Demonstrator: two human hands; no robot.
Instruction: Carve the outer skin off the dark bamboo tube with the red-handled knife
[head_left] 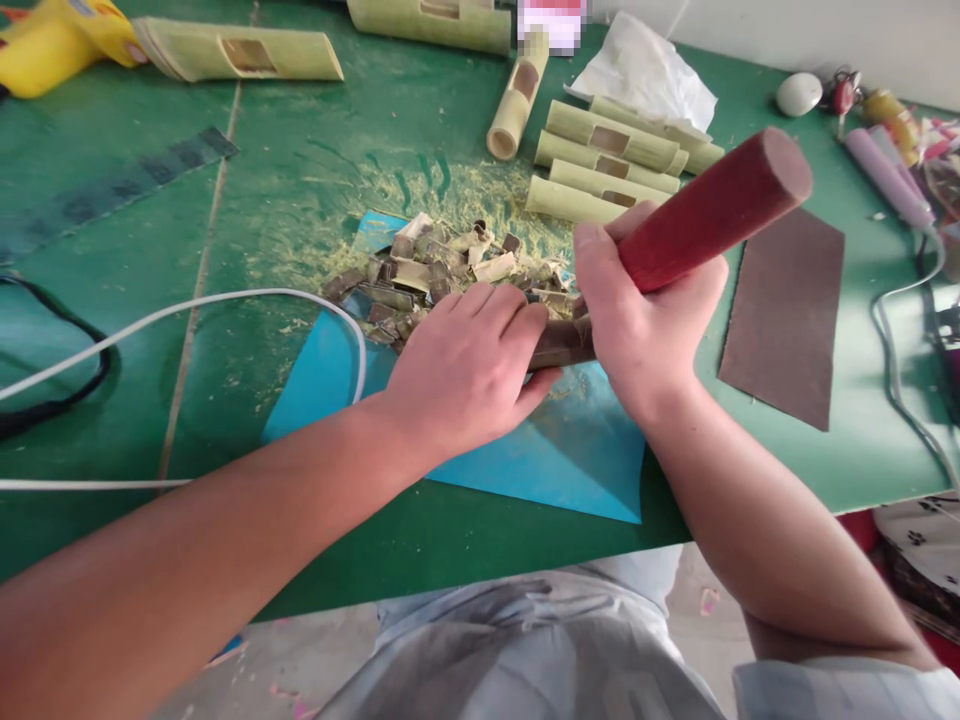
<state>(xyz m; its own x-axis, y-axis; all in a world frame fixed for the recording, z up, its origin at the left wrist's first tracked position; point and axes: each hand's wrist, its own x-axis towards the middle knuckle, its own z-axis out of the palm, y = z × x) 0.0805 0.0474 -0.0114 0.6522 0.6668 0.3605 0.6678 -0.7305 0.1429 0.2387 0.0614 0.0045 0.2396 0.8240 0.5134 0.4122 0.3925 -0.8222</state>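
Centrally, on a green tabletop (315, 160), a person's two bare hands meet over a blue sheet (570, 450) lying flat near the front edge. The left hand (469, 370) comes in from the near left, palm down, its fingers (502, 310) pressed together and laid across a dark brown piece (562, 345), with the thumb tucked against the piece's near side. The right hand (645, 310) is wrapped tightly round a red wooden handle (712, 210), a thick round rod that slants up and away to the right. The dark brown piece sits between the two hands on the blue sheet; whether it joins the red handle cannot be told.

Just beyond the left hand's fingers lies a pile of bamboo chips (435, 270), partly on the far corner of the blue sheet, with pale sawdust (450, 190) spread behind it. Farther back and to the right rest several bamboo tubes (607, 160) with rectangular slots cut in them, side by side. A brown sheet of sandpaper (784, 310) lies to the right of the right hand. A white cable (187, 310) curves in from the left and ends near the left wrist. A yellow power tool (52, 40) sits at the far left corner.
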